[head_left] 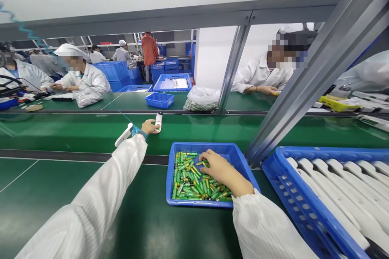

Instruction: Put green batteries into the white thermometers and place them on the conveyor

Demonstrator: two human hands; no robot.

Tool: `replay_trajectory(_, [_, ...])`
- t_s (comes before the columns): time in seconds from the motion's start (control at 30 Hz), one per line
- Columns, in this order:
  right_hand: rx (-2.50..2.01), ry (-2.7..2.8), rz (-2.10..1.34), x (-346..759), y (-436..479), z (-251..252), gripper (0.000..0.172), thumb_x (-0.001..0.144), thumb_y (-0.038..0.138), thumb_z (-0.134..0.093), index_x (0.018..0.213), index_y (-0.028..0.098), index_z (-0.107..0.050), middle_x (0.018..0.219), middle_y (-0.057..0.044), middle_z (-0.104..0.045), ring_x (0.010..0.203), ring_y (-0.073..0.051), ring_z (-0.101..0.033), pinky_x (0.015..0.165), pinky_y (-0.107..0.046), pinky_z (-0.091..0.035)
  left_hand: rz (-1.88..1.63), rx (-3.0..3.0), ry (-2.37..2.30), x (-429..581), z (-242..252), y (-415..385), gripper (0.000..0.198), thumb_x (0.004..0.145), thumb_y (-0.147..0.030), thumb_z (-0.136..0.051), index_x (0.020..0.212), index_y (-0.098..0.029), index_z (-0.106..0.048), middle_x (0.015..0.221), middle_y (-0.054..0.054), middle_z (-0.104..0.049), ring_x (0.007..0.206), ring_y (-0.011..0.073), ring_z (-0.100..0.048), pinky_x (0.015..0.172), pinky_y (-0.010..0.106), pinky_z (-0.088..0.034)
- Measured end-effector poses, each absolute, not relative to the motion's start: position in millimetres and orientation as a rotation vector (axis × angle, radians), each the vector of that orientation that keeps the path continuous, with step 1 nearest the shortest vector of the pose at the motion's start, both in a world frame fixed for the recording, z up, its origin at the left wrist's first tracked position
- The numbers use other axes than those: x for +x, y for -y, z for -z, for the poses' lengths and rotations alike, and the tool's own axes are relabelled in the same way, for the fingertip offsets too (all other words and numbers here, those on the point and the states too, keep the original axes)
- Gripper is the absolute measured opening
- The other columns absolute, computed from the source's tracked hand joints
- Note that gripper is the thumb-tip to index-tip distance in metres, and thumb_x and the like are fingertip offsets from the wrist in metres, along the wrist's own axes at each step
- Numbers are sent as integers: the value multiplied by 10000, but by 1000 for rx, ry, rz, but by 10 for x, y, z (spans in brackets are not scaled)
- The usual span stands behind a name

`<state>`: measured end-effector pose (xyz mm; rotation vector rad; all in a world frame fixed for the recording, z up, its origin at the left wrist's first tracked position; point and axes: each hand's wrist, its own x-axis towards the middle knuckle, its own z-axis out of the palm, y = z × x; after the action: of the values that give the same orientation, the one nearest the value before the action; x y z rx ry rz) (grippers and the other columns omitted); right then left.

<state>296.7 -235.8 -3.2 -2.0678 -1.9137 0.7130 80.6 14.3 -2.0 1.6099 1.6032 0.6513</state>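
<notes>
My left hand [148,127] reaches out over the green conveyor belt, its fingers closed on a narrow white plastic housing [159,119]. Small green pieces, apparently batteries, show in the housing beside my fingertips. A blue strap with a thin cord circles that wrist. Just left of the wrist, a second white housing [123,135] lies slanted on the belt. In the blue tray [212,146] before me is a loose heap of green-and-gold batteries [194,180]. My right hand [217,166] is down in this heap, fingers curled around some batteries; its palm side is hidden.
A blue crate [278,166] of white housings stands at right, beside a slanted metal post [304,77]. Across the belt are a small blue bin [159,100], a plastic bag [203,98] and co-workers in white coats. A metal beam [152,16] runs overhead.
</notes>
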Motion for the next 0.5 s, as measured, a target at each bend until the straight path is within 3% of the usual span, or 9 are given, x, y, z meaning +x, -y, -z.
replay_trajectory(0.17, [-2130,1886,-691,2936,2365,5,220,888,132,-606,1104,171,-615,1180,-84,-578,987,-224,-627,781,-293,-420,-586,1834,-1712,636,-98,-210,306,904,-266,-623,1180,-139,-593,1194,102,-603,1111,248,-579,938,452,-499])
replay_trajectory(0.27, [-2147,1865,-677,2928,2359,-8,171,907,139,-594,1074,141,-634,1149,-111,-597,974,-225,-626,792,-294,-412,-658,1940,-1833,395,-168,-44,429,818,-158,-658,1235,-142,-557,1335,172,-509,1355,372,-340,1074,556,-327])
replay_trajectory(0.33, [-2149,1855,-671,2934,2350,-13,127,905,141,-603,1020,140,-657,1086,-111,-621,954,-226,-626,782,-292,-406,-695,1944,-1919,239,-125,157,521,774,-139,-663,1275,-117,-520,1390,240,-435,1390,455,-222,1075,648,-231])
replay_trajectory(0.4, [-2144,1848,-669,2947,2338,-17,93,885,133,-629,964,148,-676,1021,-104,-642,930,-226,-627,763,-287,-400,-719,1904,-1970,126,-21,362,541,768,-146,-641,1285,-80,-497,1374,290,-423,1364,499,-225,1040,705,-194])
replay_trajectory(0.5, [-2112,1844,-669,2972,2325,-29,60,870,147,-658,917,162,-692,972,-90,-672,916,-221,-624,745,-275,-396,-799,1808,-1952,57,114,543,464,795,-141,-568,1248,-71,-503,1300,288,-474,1325,463,-306,1020,635,-283])
